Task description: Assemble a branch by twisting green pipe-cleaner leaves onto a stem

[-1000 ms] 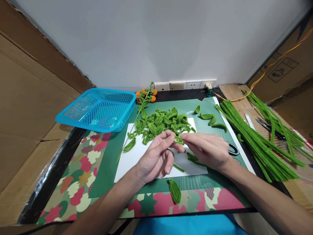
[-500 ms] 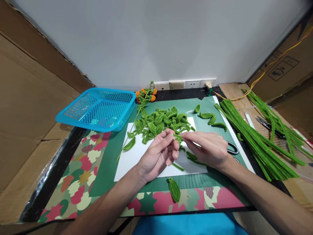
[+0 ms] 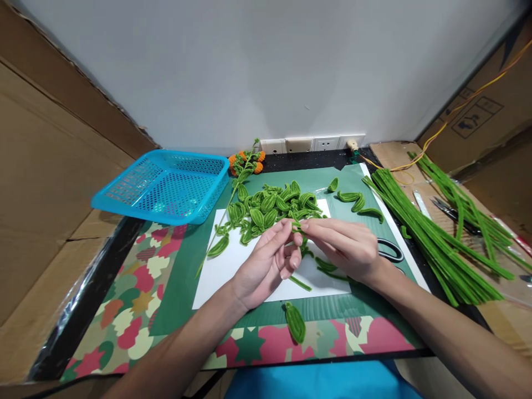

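My left hand (image 3: pixel 266 266) and my right hand (image 3: pixel 343 246) meet over a white sheet (image 3: pixel 224 271), both pinching a green pipe cleaner piece (image 3: pixel 300 235) between fingertips. Its loose end hangs down between the hands. Just behind them lies a pile of folded green pipe cleaner leaves (image 3: pixel 270 208). One finished leaf (image 3: pixel 295 322) lies alone near the table's front edge. A short straight green offcut (image 3: pixel 300 283) rests on the sheet under my left hand.
A blue mesh basket (image 3: pixel 164 185) sits at the back left. A green stem with orange flowers (image 3: pixel 245 163) lies beside it. Bundles of straight green pipe cleaners (image 3: pixel 432 233) fill the right side. Black scissors (image 3: pixel 390 250) lie behind my right hand. Cardboard walls flank the table.
Both hands have shifted slightly away from me toward the leaf pile, and my left fingers have curled in tighter around the green piece.
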Available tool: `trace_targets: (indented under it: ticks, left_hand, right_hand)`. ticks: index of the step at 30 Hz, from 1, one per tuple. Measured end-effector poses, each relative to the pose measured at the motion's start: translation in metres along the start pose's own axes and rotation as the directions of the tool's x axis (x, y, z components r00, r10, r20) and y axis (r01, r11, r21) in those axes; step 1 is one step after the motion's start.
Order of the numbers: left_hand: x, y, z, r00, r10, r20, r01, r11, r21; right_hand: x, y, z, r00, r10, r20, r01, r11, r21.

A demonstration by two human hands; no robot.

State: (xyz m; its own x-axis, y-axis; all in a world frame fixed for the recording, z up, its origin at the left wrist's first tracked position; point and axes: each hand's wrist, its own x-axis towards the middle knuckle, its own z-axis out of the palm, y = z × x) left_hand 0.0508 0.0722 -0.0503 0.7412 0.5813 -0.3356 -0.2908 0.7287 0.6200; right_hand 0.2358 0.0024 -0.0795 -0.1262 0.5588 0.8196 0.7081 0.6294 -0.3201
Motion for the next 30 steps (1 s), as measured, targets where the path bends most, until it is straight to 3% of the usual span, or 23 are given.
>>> trace_targets:
  ticks: [5, 9, 13, 20, 25, 30]
  left_hand:
    - [0.002, 0.000, -0.005, 0.999, -0.016, 0.036, 0.012, 0.993, 0.116]
    - [0.004, -0.001, -0.011, 0.996, 0.018, 0.093, -0.048, 0.941, 0.335]
    - [0.005, -0.001, -0.012, 0.992, 0.045, 0.118, -0.091, 0.903, 0.419]
    - [0.004, -0.001, -0.012, 0.990, 0.068, 0.122, -0.116, 0.889, 0.442]
    - [0.005, -0.002, -0.014, 0.986, 0.141, 0.090, -0.167, 0.855, 0.491]
    - [0.003, -0.006, -0.012, 0.940, 0.335, 0.059, -0.289, 0.694, 0.659]
  right_hand:
    - [-0.003, 0.002, -0.002, 1.000, 0.013, -0.015, -0.014, 1.000, -0.028]
    - [-0.004, 0.002, -0.002, 1.000, -0.016, 0.014, 0.016, 1.000, -0.010]
    - [-0.004, 0.003, 0.000, 0.999, -0.009, 0.034, 0.009, 1.000, -0.004]
    - [0.003, 0.001, -0.001, 0.988, 0.151, 0.027, -0.152, 0.987, 0.053]
    - [0.004, -0.004, 0.001, 0.941, 0.337, 0.021, -0.337, 0.933, 0.130]
    - [0.002, -0.009, 0.006, 0.923, 0.384, 0.015, -0.382, 0.913, 0.143]
